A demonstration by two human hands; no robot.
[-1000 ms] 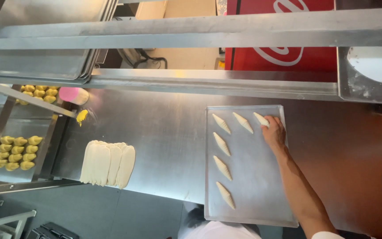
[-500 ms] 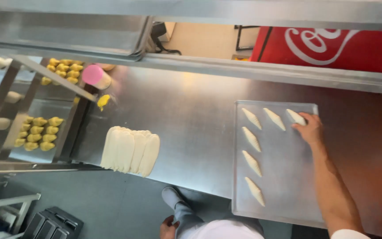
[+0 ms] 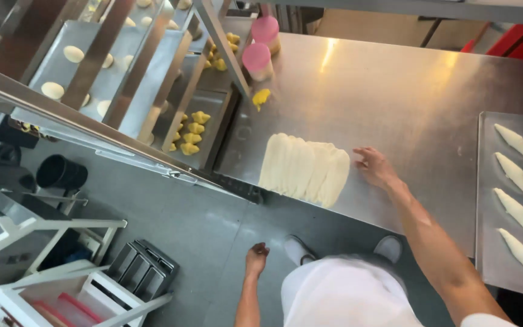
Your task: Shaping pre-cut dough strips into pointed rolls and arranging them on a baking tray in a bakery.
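A: Pale dough sheets point(image 3: 305, 168), cut long and overlapped like fanned cards, lying flat on the steel table point(image 3: 394, 91) close to its near edge. Smooth, cream-white, rounded at the ends.

B: Right hand point(image 3: 375, 167) just beside the stack's right end, fingers spread and slightly curled, fingertips reaching toward the last sheet. Touching or a hair apart: cannot tell. Nothing clamped.

A: Left hand point(image 3: 256, 259) hanging low beside the body over the grey floor, fingers loosely curled together, holding nothing, well apart from the table.

B: Baking tray point(image 3: 487, 200) at the right, cut off by the frame edge; shaped dough pieces point(image 3: 513, 209) in a column on it, one more only partly in view at the far right corner.

A: Two pink-lidded tubs point(image 3: 257, 59) far on the table, a small yellow lump point(image 3: 261, 97) near them. Rack point(image 3: 122, 85) to the left with trays of round pale pieces and small yellow ones; rack bars crossing over them, so counts hard to make out.

B: Stack's near ends almost at the table lip. Wide bare steel between stack and tray, and beyond the stack toward the far side. Left of the stack, table corner and rack frame close by, little room there.
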